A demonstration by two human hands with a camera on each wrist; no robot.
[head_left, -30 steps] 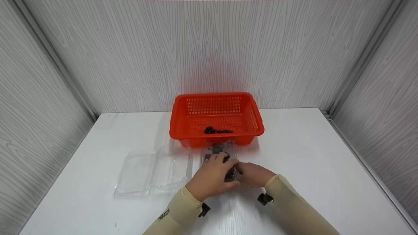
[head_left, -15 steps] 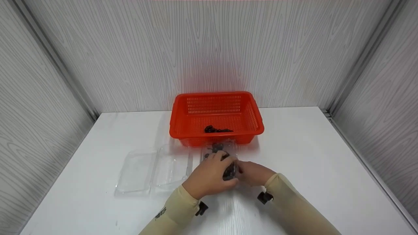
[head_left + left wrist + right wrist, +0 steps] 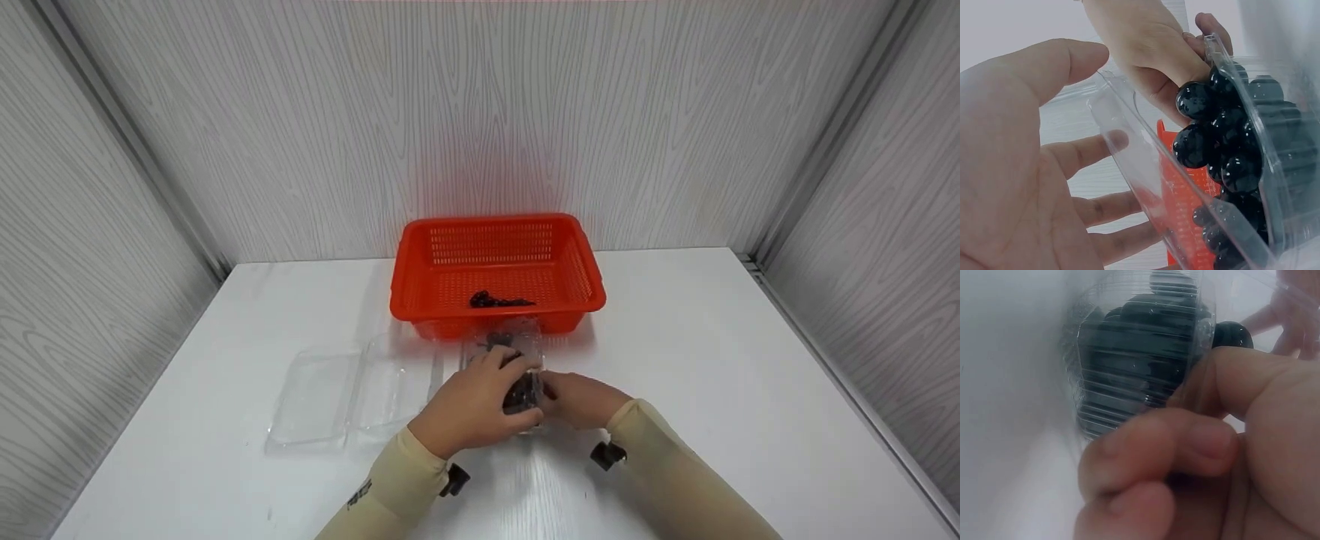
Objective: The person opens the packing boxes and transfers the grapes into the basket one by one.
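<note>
A clear plastic clamshell box (image 3: pixel 1089 382) stands in front of the basket with a bunch of black grapes (image 3: pixel 1230 129) inside. Its lid (image 3: pixel 1145 152) is raised partway over the fruit. My left hand (image 3: pixel 469 412) spreads over the box. In the left wrist view, its straight fingers (image 3: pixel 1120 242) lie against the lid's outer face, the thumb near the lid's edge. At the right side, my right hand (image 3: pixel 581 399) pinches the box's rim, its other fingers curled, as the right wrist view shows. From the head, the left hand hides much of the box.
Behind the box stands a red plastic basket (image 3: pixel 401 289) holding another dark bunch (image 3: pixel 499 300). An opened clear clamshell (image 3: pixel 315 397) lies on the white table (image 3: pixel 697 360) to the left. Wood-grain panels (image 3: pixel 480 112) close off the back and sides.
My left hand has shifted slightly left and toward me, the raised lid moving with it. The right hand stays almost in place at the rim.
</note>
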